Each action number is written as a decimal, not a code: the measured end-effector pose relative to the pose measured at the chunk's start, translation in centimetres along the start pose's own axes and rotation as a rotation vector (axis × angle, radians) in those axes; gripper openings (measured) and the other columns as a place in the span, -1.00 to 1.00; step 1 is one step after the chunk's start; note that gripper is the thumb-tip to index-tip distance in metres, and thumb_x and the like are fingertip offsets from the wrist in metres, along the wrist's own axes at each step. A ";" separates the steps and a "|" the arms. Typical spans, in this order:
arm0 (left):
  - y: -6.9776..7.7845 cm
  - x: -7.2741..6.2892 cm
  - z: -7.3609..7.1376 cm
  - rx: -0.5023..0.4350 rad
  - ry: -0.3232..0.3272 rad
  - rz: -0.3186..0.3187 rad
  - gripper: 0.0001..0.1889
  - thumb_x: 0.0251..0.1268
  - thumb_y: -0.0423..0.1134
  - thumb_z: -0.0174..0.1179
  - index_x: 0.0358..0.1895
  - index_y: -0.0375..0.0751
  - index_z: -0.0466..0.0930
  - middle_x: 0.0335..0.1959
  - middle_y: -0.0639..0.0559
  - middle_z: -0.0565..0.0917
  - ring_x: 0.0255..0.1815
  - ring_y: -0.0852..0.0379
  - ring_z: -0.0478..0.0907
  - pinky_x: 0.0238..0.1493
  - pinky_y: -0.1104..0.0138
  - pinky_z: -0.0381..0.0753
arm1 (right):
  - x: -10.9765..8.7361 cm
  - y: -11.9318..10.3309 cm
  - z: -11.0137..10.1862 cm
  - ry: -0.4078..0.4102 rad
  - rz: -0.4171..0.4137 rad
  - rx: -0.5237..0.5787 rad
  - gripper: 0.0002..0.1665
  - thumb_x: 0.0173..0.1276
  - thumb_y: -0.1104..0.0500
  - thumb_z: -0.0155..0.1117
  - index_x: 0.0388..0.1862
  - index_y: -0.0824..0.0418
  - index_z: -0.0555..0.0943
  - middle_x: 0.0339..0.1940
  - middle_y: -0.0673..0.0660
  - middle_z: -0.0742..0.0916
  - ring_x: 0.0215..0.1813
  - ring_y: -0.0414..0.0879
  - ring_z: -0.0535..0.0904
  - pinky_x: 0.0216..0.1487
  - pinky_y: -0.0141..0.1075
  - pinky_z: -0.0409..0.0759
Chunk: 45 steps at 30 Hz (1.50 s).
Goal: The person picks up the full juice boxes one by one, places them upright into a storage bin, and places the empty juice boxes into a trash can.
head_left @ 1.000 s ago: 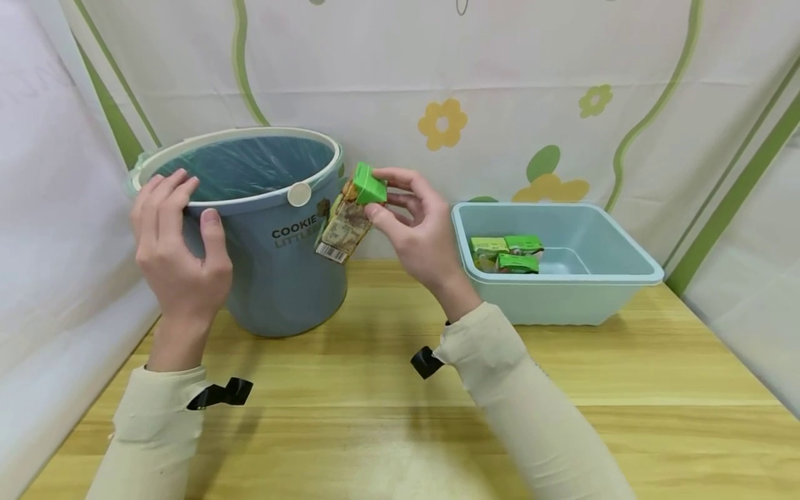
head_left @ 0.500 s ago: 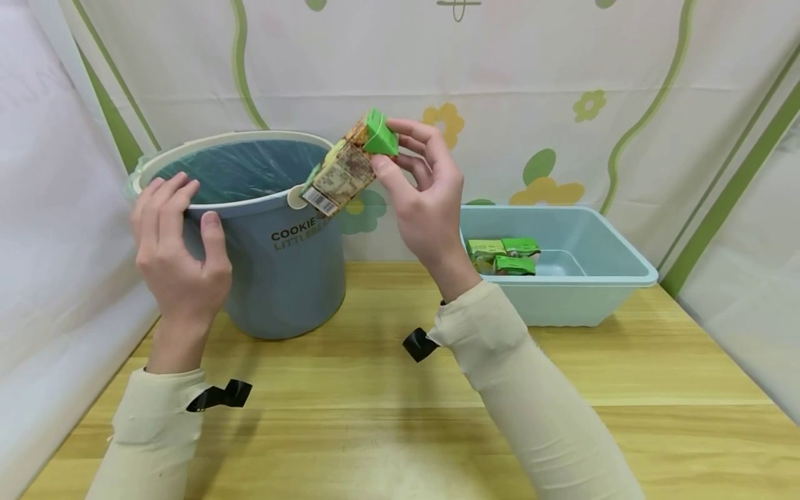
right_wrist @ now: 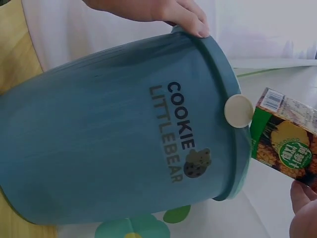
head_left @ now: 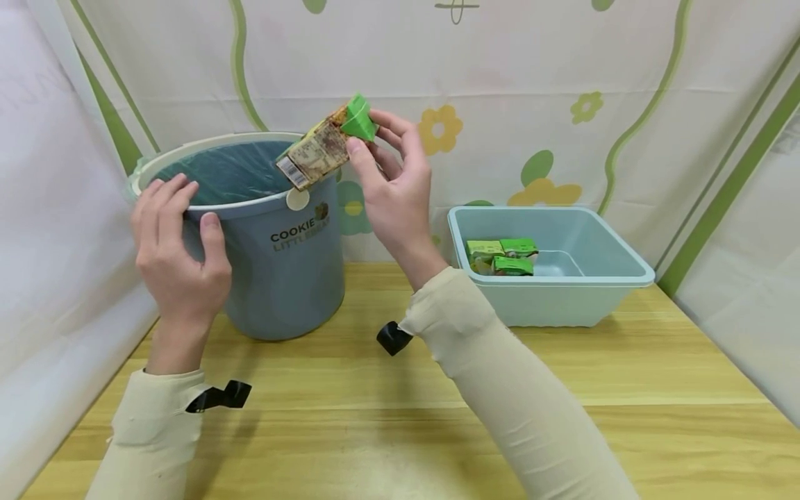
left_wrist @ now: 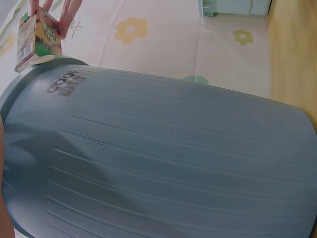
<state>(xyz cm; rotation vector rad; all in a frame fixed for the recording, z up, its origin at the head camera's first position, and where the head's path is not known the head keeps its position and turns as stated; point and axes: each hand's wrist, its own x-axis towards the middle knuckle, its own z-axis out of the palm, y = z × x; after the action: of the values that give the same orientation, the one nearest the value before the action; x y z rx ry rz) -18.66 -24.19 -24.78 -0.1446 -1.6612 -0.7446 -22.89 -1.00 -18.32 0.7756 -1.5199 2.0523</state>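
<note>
In the head view my left hand (head_left: 181, 257) holds the rim of a blue-grey trash can (head_left: 284, 278), fingers over the edge and thumb outside. The can is lined with a clear bag (head_left: 231, 167). My right hand (head_left: 396, 180) pinches a juice box (head_left: 319, 149) by its green top end, between thumb and fingers. The box tilts, its barcode end pointing down left over the can's right rim. In the right wrist view the juice box (right_wrist: 287, 139) shows a brown printed face with a round green label, beside the can's cream handle button (right_wrist: 238, 111).
To the right stands a light-blue plastic basin (head_left: 562, 302) with several small green-topped cartons (head_left: 503, 255) in its left part. Both containers stand on a wooden table (head_left: 375, 417). A white patterned curtain (head_left: 500, 69) hangs close behind them.
My right hand has raised the juice box and carried it left, from beside the can to above its rim. The box now lies flatter. My left hand has stayed in place.
</note>
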 end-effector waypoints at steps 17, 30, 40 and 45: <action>0.5 0.1 0.3 -0.025 0.037 0.004 -0.47 0.37 -0.03 0.09 0.18 -0.38 0.72 0.28 -0.25 0.73 0.50 -0.12 0.51 0.66 0.11 0.28 | 0.2 2.5 1.8 -0.191 0.051 -0.250 -0.47 0.48 0.19 0.43 0.33 0.20 0.46 0.24 0.21 0.60 0.20 -0.09 0.78 0.12 -0.35 0.77; -0.3 0.2 -0.1 -0.027 0.048 0.012 -0.46 0.37 -0.01 0.09 0.17 -0.36 0.73 0.28 -0.20 0.74 0.50 -0.05 0.51 0.65 0.12 0.30 | 1.2 2.0 2.2 -0.305 0.091 -0.574 -0.47 0.45 -0.10 0.46 0.29 -0.03 0.52 0.25 0.01 0.66 0.25 -0.17 0.71 0.26 -0.39 0.66; 0.8 0.3 -0.5 -0.017 0.031 0.000 -0.46 0.35 -0.05 0.07 0.18 -0.40 0.71 0.29 -0.28 0.72 0.50 -0.15 0.50 0.67 0.10 0.28 | 2.0 0.7 2.8 -0.392 0.151 -0.792 -0.47 0.44 -0.24 0.42 0.31 -0.18 0.56 0.29 -0.04 0.66 0.28 -0.21 0.70 0.27 -0.38 0.60; 0.8 0.3 -0.6 -0.015 0.024 -0.001 -0.46 0.35 -0.05 0.07 0.18 -0.39 0.71 0.29 -0.27 0.71 0.50 -0.14 0.50 0.67 0.10 0.28 | 2.2 0.4 3.1 -0.420 0.157 -0.868 -0.47 0.46 -0.28 0.38 0.32 -0.23 0.56 0.28 -0.06 0.67 0.30 -0.19 0.69 0.25 -0.35 0.59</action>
<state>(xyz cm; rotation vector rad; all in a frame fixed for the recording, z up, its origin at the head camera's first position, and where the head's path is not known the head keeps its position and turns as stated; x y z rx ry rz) -17.85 -24.01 -24.18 -0.1449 -1.6332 -0.7563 -24.27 -3.97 -16.44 0.7469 -2.4885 1.1157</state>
